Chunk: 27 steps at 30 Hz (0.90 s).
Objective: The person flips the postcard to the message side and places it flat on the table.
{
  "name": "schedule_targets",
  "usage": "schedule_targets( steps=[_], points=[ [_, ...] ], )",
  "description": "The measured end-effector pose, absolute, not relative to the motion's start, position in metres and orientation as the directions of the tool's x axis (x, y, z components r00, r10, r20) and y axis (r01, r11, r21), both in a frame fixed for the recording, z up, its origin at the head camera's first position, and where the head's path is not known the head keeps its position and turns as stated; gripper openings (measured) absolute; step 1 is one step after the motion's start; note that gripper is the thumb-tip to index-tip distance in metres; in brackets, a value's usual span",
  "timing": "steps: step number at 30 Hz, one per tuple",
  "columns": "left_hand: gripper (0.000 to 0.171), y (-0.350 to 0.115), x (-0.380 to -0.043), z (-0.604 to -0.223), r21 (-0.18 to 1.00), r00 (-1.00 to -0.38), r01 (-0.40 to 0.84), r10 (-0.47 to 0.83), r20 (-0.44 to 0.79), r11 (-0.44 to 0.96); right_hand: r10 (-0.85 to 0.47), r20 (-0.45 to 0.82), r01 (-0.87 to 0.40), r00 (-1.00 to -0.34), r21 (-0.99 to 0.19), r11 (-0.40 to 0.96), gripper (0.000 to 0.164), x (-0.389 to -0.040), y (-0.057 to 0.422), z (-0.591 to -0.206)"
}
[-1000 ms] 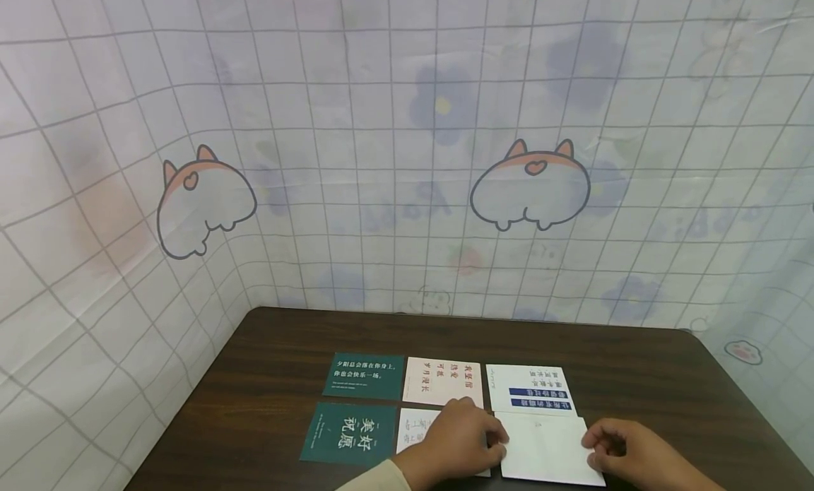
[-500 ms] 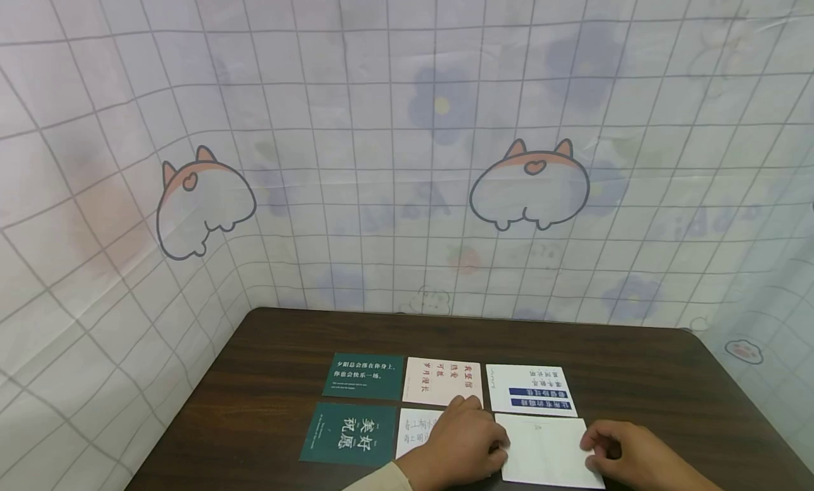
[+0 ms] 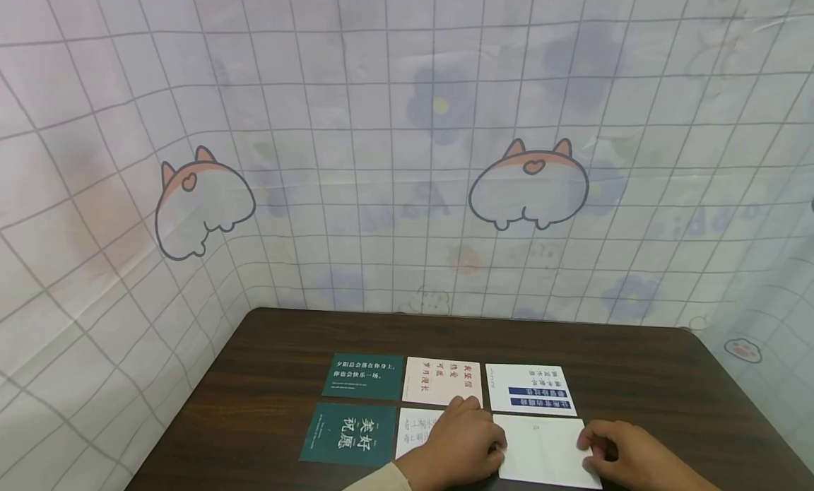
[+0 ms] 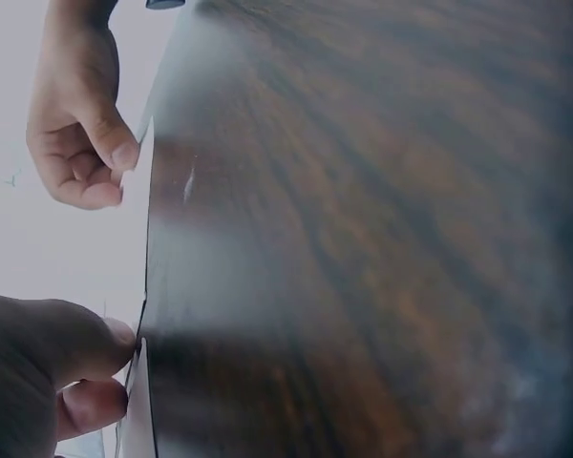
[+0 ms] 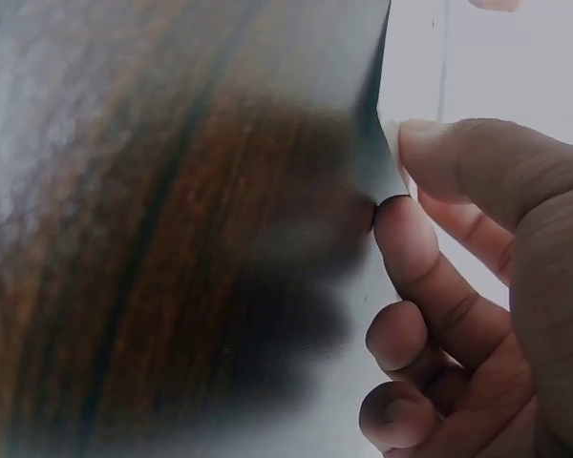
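Note:
A blank white card (image 3: 540,448) with a faint small mark lies flat near the front of the table. My left hand (image 3: 454,441) pinches its left edge between thumb and fingers, and my right hand (image 3: 626,452) grips the right edge. In the right wrist view, the right thumb (image 5: 449,162) and forefinger meet at the card's border. Under my left hand, a white card with grey handwriting (image 3: 413,431) is partly hidden. Just behind the blank card is a white card with blue bars (image 3: 531,388), a thin gap between them.
Two green cards, one behind (image 3: 364,376) and one in front (image 3: 350,434), form the left column. A pink card with red characters (image 3: 443,381) sits in the back row's middle. The dark wood table (image 3: 210,406) meets a grid-patterned curtain (image 3: 381,194).
The blank card has shifted slightly toward me and to the left, leaving a thin gap behind it. My right hand has moved a little left with it; my left hand barely moved.

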<state>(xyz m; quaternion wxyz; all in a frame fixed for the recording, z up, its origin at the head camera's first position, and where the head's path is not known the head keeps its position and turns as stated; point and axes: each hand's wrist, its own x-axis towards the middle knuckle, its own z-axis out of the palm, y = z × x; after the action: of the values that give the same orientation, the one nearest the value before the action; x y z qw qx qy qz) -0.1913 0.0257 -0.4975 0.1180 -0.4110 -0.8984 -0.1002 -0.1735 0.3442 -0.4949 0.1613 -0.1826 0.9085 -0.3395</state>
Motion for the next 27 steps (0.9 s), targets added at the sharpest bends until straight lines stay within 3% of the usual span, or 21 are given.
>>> schedule_targets(
  steps=[7,19,27],
  points=[
    [0.011,0.025,-0.191,-0.498,0.093,-0.628,0.770,0.723,0.287,0.632,-0.499,-0.140,-0.291,-0.855,-0.666,0.687,0.016,-0.176,0.346,-0.498],
    [0.006,0.006,-0.195,-0.483,0.203,-0.668,0.744,0.700,0.254,0.637,-0.380,-0.132,-0.235,-0.915,-0.592,0.771,0.018,-0.177,0.328,-0.487],
    [0.013,-0.012,-0.200,-0.488,0.250,-0.714,0.700,0.665,0.219,0.669,-0.327,-0.093,-0.226,-0.941,-0.546,0.807,0.026,-0.176,0.314,-0.486]
  ],
)
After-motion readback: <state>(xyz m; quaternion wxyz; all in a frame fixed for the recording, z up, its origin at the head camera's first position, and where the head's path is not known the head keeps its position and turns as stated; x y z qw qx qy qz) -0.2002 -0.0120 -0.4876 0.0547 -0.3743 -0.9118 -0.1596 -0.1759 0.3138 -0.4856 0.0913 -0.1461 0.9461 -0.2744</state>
